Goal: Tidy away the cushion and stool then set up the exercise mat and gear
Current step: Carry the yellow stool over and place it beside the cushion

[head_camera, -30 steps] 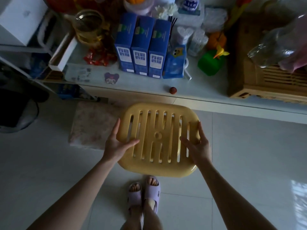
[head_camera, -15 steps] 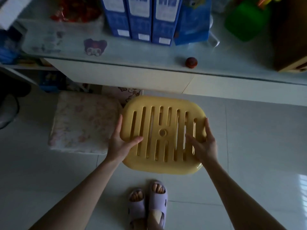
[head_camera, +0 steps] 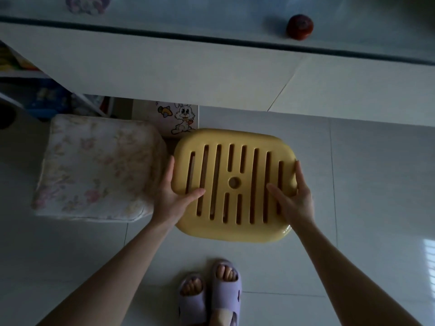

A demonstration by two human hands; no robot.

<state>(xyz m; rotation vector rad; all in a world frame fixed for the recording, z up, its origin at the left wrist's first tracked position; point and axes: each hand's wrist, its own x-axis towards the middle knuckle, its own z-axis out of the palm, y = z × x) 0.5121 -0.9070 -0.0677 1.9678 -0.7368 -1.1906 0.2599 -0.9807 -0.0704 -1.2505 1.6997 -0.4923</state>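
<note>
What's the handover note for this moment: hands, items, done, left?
Left hand: gripping the stool's left edge.
Right hand: gripping its right edge.
Stool: yellow, slatted seat up, beside the table, above the floor; legs hidden.
Cushion: on the floor left of the stool, partly under the table.
Done: nothing visibly stowed.
Left: stow stool and cushion, then mat and gear; neither in view.

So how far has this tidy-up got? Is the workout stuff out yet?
Early days. Looks done: the floral cushion lies on the floor by the white counter, though whether that is its final spot is unclear. In hand: the left hand and right hand grip the yellow stool by its sides. Left: no mat or gear is in view.
</note>
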